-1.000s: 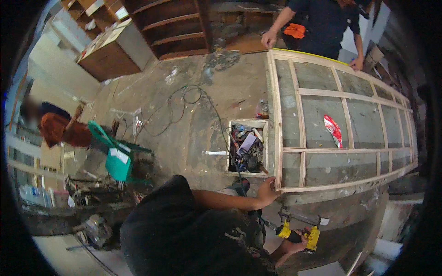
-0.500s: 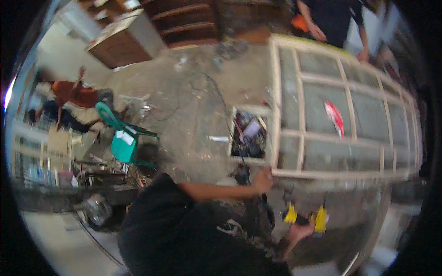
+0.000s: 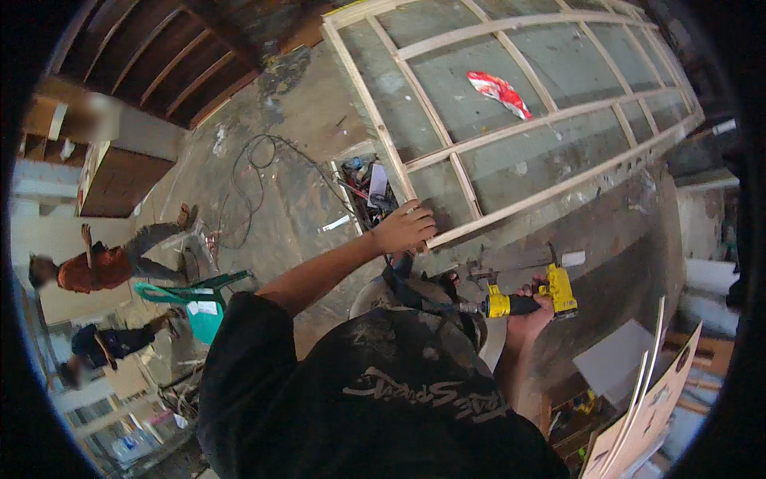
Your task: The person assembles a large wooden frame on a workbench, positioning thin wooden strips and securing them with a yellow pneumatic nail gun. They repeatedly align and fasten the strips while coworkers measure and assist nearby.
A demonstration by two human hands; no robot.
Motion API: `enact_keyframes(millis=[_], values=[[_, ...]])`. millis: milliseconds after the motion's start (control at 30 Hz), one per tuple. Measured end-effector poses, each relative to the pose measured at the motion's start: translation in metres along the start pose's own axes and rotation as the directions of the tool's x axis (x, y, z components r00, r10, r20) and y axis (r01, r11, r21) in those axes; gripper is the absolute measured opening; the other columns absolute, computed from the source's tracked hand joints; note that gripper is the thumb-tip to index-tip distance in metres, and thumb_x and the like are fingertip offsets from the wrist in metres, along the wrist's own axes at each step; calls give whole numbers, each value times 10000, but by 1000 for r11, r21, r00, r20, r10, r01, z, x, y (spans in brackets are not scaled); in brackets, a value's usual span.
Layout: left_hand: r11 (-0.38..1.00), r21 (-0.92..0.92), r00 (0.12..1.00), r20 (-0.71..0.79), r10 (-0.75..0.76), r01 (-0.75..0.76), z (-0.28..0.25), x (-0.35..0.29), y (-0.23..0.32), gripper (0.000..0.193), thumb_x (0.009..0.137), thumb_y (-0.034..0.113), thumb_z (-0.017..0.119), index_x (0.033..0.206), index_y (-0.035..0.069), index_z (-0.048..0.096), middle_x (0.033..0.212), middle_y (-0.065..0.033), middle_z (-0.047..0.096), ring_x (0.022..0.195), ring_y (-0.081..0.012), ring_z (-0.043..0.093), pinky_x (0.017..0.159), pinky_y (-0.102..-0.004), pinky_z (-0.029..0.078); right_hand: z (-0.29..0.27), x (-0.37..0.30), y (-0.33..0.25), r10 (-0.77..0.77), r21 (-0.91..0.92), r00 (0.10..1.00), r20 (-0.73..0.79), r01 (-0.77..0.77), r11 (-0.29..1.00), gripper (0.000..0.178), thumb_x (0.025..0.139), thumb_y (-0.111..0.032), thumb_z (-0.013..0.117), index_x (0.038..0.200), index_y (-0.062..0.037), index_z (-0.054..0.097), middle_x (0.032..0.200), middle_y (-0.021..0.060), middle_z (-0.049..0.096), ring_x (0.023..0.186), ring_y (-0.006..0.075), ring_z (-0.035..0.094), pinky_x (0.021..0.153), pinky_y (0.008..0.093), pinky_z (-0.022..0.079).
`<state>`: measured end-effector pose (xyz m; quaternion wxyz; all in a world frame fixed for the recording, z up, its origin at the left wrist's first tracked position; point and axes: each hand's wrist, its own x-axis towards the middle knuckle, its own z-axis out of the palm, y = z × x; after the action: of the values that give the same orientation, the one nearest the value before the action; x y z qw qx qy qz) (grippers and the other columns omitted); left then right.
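Wooden frame (image 3: 552, 113) shifted up-left in view; its near-left corner is gripped by left hand (image 3: 404, 229), pneumatic nailer (image 3: 562, 294), off near edge, by right hand (image 3: 533, 319). Left hand could be pierced by mis-aimed firing.

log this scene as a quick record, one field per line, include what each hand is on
left hand: on the near corner of the wooden frame
right hand: gripping the yellow-and-black power tool
within frame outline: red-and-white wrapper
beside frame: box of mixed items, partly hidden
left side: green chair, person in rust-coloured top
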<state>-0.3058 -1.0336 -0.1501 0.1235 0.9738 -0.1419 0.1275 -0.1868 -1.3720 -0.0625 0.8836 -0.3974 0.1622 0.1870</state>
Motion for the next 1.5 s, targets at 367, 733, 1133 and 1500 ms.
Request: enact_keyframes(millis=[367,733,1133,1500], values=[[977,-94,979,57,196,-190,19,50,1,286,703,282,731,920,134,618,934,-13,598,957,-208,567,932,-409,402,-27,-16,32,15,198,998,-69,-1,980,581,650,-66,574,1227,-16,542,1111,85,580,737,151,473,681,312,458],[968,-233,973,183,137,-93,1,127,25,423,635,133,791,1035,92,657,1087,-55,654,1051,-275,595,985,-473,411,-41,-12,30,149,348,987,-55,-121,930,609,605,-84,561,1205,7,512,1128,112,547,662,133,456,622,295,450],[972,-140,973,105,205,-190,22,132,32,348,672,5,712,1004,81,640,1032,-72,663,985,-281,615,900,-433,420,-73,-53,70,293,204,953,73,-302,931,539,685,-55,629,1201,34,500,1118,162,560,659,163,557,628,314,497],[969,-163,977,72,201,-187,21,136,25,351,655,35,726,988,99,637,965,-50,647,918,-263,591,851,-396,405,-55,-59,95,426,87,898,112,-436,896,551,637,-12,648,1176,3,536,1109,133,566,702,186,588,630,290,481]])
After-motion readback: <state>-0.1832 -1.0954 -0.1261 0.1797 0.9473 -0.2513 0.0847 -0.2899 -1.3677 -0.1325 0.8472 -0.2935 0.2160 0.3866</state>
